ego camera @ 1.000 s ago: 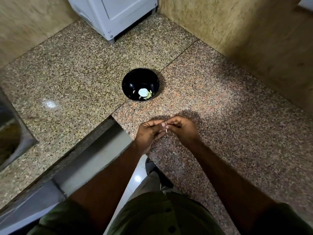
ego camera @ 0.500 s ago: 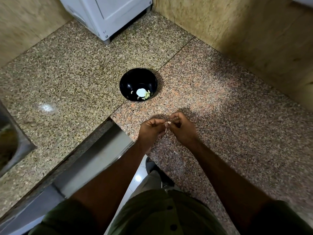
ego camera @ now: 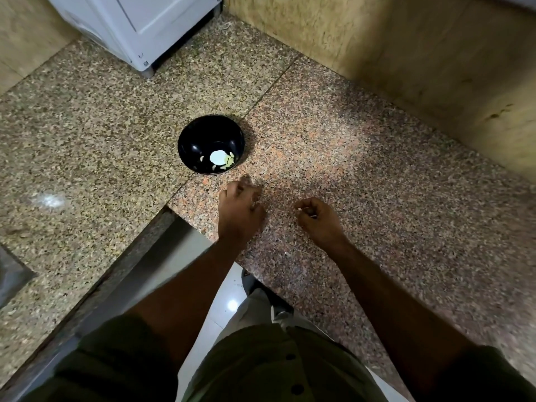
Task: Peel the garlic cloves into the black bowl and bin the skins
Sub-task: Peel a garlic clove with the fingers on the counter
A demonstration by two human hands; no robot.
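Observation:
The black bowl stands on the granite counter and holds several peeled garlic cloves beside a bright glare spot. My left hand hovers just in front of the bowl, fingers curled round a garlic clove that is mostly hidden, with only a pale bit showing at the fingertips. My right hand is to the right of it, apart from it, and pinches thin whitish garlic skin. A small scrap of skin lies on the counter near my right wrist.
A white appliance stands at the back left corner. Stone walls close the back and right. A sink edge shows at far left. The counter's inner corner edge drops to the floor below my left arm.
My hands, which met on the clove, have parted. The left moved forward toward the bowl with the clove; the right drew off to the right with the skin.

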